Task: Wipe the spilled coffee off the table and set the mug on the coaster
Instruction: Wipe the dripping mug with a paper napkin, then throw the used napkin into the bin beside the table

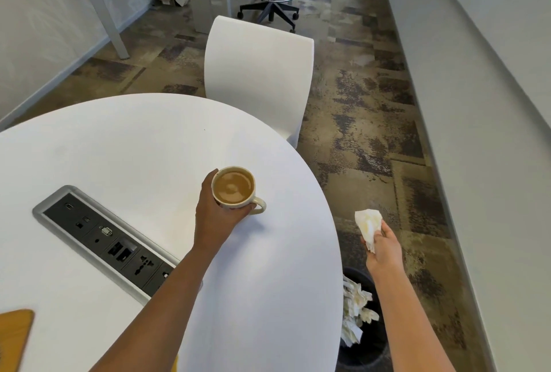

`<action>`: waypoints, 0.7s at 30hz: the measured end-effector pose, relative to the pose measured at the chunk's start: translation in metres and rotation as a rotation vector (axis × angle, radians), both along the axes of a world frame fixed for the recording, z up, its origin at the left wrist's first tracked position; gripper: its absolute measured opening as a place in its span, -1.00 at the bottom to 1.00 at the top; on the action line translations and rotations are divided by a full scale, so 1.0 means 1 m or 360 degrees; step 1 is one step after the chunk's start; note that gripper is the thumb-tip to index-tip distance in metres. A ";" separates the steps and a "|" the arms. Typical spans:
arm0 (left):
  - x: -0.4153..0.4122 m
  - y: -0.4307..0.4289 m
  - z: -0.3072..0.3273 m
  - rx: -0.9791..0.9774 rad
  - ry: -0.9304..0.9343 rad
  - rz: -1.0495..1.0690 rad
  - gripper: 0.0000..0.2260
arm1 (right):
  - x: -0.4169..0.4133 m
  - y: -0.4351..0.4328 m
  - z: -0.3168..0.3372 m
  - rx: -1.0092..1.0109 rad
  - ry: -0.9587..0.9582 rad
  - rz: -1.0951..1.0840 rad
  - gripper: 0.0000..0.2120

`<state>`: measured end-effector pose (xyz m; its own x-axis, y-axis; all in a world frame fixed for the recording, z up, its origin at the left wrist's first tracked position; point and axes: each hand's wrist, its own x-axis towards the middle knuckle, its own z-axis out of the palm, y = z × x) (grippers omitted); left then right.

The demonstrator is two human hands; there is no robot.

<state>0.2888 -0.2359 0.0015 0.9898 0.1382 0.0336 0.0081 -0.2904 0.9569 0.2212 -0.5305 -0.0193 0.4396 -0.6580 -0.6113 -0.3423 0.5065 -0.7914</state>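
Observation:
A cream mug (pixel 234 186) full of milky coffee is held just above the white round table (pixel 119 145), with my left hand (pixel 213 216) wrapped around its left side and its handle pointing right. My right hand (pixel 384 248) is off the table's right edge, over the floor, gripping a crumpled white tissue (pixel 369 222) with faint tan stains. A wooden, yellowish coaster (pixel 15 339) shows partly at the bottom left corner of the table. I see no spill on the tabletop.
A grey and black power socket panel (pixel 101 237) is set into the table left of my arm. A black bin (pixel 362 327) holding crumpled tissues stands on the floor below my right arm. A white chair (pixel 259 73) sits at the far edge of the table.

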 end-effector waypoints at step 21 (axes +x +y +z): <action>-0.081 -0.059 -0.017 0.0593 -0.0586 -0.0279 -0.60 | -0.068 -0.017 -0.032 -0.0046 0.0238 -0.0132 -0.60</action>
